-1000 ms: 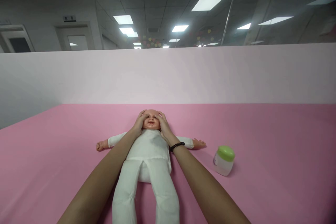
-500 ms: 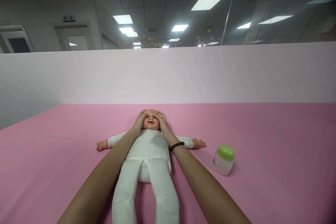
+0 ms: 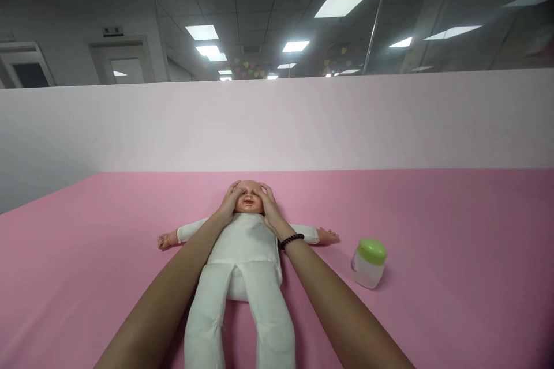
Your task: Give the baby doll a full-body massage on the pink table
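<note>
A baby doll (image 3: 249, 242) in a white cloth suit lies on its back, its arms spread to both sides. My left hand (image 3: 229, 202) cups the left side of its head, with the thumb lying on the face close to the eye. On the opposite side, my right hand (image 3: 269, 203) cups the head in the same way, and its thumb also rests near the eye. The doll's nose and mouth show between my thumbs. Some of my fingers curve behind the head and are partly hidden. A black coiled band (image 3: 291, 240) circles my right wrist.
To the right of the doll stands a small translucent jar (image 3: 369, 265) with a green lid. Everything lies on a pink padded surface (image 3: 454, 253). A white wall (image 3: 277, 127) borders its far side, with glass above it.
Both thumbs have shifted slightly inward over the doll's eye area. The doll's body and the jar have stayed in place.
</note>
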Available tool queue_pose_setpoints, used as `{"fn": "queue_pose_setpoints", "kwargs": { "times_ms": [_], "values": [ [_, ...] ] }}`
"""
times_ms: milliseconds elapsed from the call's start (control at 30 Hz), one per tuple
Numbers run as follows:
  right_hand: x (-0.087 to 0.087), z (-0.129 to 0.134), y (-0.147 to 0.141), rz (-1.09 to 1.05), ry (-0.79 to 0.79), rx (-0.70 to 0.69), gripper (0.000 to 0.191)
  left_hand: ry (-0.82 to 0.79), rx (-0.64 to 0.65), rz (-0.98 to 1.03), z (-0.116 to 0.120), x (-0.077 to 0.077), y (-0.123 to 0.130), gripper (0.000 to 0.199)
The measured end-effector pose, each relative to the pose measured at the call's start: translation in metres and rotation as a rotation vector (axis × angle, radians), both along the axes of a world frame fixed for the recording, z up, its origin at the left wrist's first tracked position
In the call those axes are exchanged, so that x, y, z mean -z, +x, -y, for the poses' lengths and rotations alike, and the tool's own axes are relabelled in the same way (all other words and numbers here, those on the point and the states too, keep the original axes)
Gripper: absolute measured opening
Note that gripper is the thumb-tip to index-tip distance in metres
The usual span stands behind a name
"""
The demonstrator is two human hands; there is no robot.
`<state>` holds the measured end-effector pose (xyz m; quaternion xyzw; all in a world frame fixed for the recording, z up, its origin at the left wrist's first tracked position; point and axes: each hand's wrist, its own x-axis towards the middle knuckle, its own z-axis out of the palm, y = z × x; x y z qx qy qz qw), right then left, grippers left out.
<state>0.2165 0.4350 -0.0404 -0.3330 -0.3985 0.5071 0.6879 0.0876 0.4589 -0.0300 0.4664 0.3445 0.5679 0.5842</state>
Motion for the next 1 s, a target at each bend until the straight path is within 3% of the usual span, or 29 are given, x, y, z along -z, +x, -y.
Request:
{"fn": "queue_pose_setpoints", "kwargs": {
  "times_ms": [167, 433, 633, 1000],
  "values": [
    [0.004, -0.008, 0.001, -0.012, -0.017, 0.030, 0.048, 0.007, 0.004, 0.006, -0.004, 0.002, 0.000, 0.052],
    [-0.002, 0.003, -0.001, -0.006, 0.016, -0.020, 0.056, 0.041, 0.028, 0.001, 0.003, -0.001, 0.000, 0.063],
    [-0.001, 0.000, 0.000, 0.012, 0.004, 0.029, 0.047, 0.001, -0.014, -0.011, -0.001, 0.000, 0.001, 0.052],
    [-0.005, 0.006, -0.001, 0.004, -0.006, -0.017, 0.057, 0.034, 0.011, -0.004, 0.004, -0.002, 0.001, 0.061]
  ]
}}
